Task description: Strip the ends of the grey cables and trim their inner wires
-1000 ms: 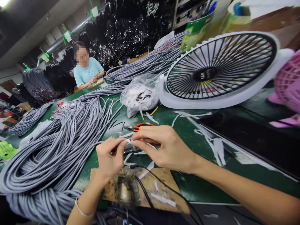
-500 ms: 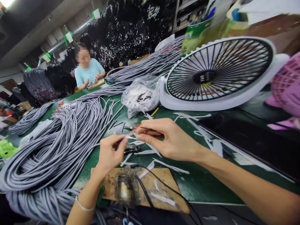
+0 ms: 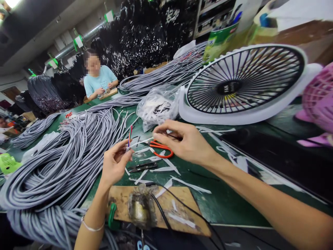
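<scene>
Our left hand pinches a cable end, cores already bared; our right hand, fingertips pressed together, hovers above the cutters, the cable heap seemingly undone.

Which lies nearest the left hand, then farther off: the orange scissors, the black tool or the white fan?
1. Black tool, just right of the left hand.
2. Orange scissors, farther right on the table.
3. White fan, back right.

I see a long green workbench running back toward a seated co-worker. Overhead, a dim grey ceiling carries a pipe and one bright lamp. Shelves stand far right.
</scene>
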